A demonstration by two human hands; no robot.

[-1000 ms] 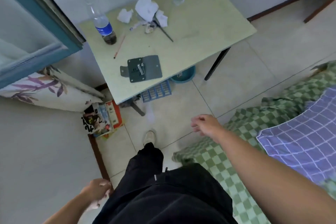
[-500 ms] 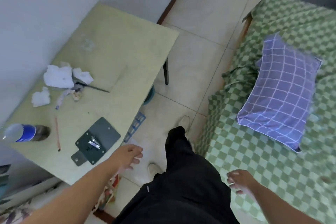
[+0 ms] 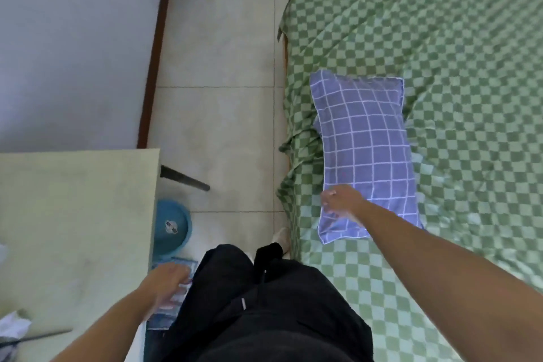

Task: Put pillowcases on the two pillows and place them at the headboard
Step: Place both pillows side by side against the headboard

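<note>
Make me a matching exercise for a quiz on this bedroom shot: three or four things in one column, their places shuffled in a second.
Things:
1. pillow
2. basin
3. right hand
4. left hand

Places:
A. on the floor, partly under the table
B. over the pillow's near corner
C. lying on the checked sheet
D. beside the table's edge, by the dark trousers

Pairs: 1-C, 2-A, 3-B, 4-D

A pale table (image 3: 73,214), a blue basin (image 3: 172,226) under it, perhaps crumpled tissue (image 3: 13,328).
</note>
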